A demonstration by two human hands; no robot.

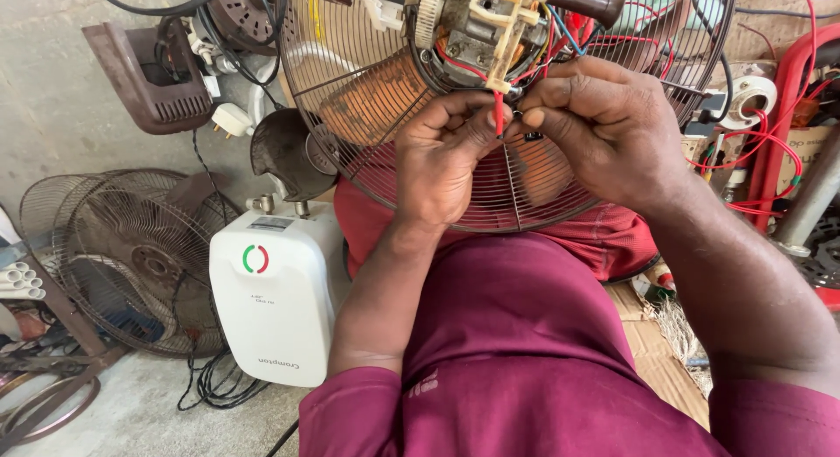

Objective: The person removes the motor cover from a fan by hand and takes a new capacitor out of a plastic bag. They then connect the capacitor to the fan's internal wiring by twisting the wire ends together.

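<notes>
A short red wire [500, 113] hangs from the fan's exposed motor housing [477, 24], near the top centre of the view, just in front of the wire guard [512, 190] that rests on the person's lap. Its long axis runs almost straight up and down: the upper end goes into the cream plastic of the housing, the lower end points down toward the lap. More thin red and blue wires [560, 33] tangle around the housing just to its right.

The left hand [442, 160] has thumb and forefinger pinched shut on the wire's lower stretch, the other fingers curled in. The right hand [604, 129] meets it from the other side, fingertips closed on a small dark piece [522, 118] right beside the wire — what that piece is cannot be told. The two hands touch, or nearly touch, at the fingertips, and they cover part of the guard behind them.

Further out, a white boxy appliance [276, 291] with a red-and-green ring mark stands on the floor to the person's left, black cable coiled at its foot. Beyond it leans an old, dusty fan cage [131, 256] — and a brown plastic casing [149, 72] sits against the wall above. Red cables [770, 151] loop over clutter at the right edge.
</notes>
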